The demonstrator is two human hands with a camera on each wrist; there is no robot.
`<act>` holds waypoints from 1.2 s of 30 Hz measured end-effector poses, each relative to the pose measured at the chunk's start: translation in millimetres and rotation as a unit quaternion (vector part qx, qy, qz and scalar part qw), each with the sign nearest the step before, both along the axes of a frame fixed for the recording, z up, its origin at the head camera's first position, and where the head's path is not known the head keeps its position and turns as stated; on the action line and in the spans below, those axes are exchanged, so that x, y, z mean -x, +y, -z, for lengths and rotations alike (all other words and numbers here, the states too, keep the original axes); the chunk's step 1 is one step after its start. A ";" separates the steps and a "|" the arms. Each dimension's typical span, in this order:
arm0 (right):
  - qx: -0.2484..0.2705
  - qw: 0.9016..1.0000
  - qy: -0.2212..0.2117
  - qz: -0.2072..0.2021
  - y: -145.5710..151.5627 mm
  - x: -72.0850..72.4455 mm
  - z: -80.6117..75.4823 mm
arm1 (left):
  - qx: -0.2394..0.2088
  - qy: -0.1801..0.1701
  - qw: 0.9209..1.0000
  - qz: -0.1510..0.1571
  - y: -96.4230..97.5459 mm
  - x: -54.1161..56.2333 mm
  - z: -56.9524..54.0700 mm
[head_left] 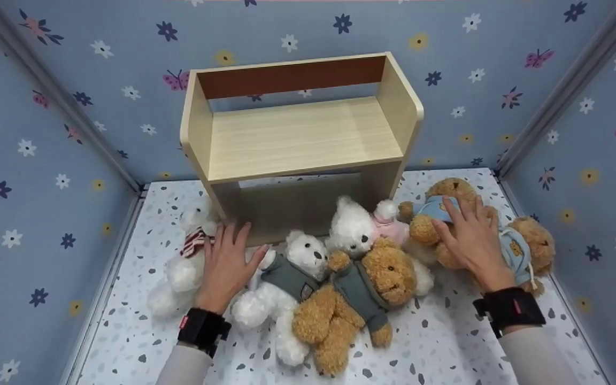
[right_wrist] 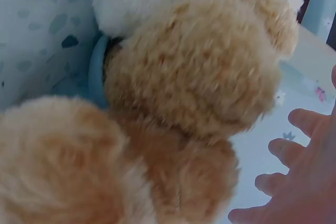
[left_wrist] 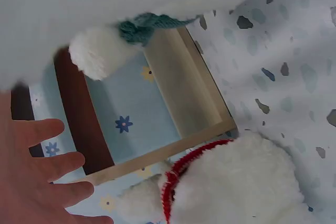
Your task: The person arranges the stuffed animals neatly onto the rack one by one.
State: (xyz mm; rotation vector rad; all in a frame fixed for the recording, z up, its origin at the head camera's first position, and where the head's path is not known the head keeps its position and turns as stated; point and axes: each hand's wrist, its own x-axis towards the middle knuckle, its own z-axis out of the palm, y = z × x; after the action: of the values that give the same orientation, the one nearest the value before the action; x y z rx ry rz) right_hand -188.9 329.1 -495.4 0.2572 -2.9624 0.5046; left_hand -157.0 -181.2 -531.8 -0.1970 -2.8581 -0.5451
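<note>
Six or so is more than I count; several teddy bears lie before a small wooden shelf (head_left: 308, 133). My left hand (head_left: 228, 270), fingers spread, is over a white bear in a red-striped top (head_left: 193, 243). Beside its thumb lies a white bear in a grey-green top (head_left: 289, 275). My right hand (head_left: 474, 243), also spread, overlaps a brown bear in blue (head_left: 452, 188) and is beside another brown bear in a light blue hoodie (head_left: 516, 254). Between the hands are a brown bear in grey-green (head_left: 361, 283) and a white bear in pink (head_left: 351, 224).
The shelf stands against the flowered back wall (head_left: 308, 27), with an upper board and a lower compartment. Flowered side walls (head_left: 35, 214) with metal edges enclose the speckled white surface (head_left: 420, 353).
</note>
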 end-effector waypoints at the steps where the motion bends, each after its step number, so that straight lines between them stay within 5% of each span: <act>1: -0.001 1.000 0.004 -0.005 -2.8 -1.4 1.0 | 0.000 0.004 1.000 0.004 1.8 -0.1 -1.2; 14: 0.003 0.997 0.038 -0.068 -54.9 -26.7 18.1 | 0.010 -0.014 1.000 0.017 15.1 -0.8 -2.0; 24: 0.003 0.982 0.096 -0.163 -85.9 -45.3 47.4 | 0.011 -0.009 1.000 0.020 17.0 -1.6 2.0; 32: 0.039 0.990 -0.005 -0.136 -86.4 -46.2 70.4 | -0.003 -0.016 1.000 0.026 18.5 -1.4 4.0; 36: 0.079 0.985 -0.083 -0.128 -84.5 -44.0 74.5 | -0.005 -0.030 0.999 0.027 18.9 -2.0 4.1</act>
State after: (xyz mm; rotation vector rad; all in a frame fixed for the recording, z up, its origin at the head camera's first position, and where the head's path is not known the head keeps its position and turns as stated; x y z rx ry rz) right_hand -144.8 244.6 -569.9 0.6117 -3.0407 0.8256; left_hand -155.0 -162.3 -535.9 -0.2598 -2.9158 -0.5851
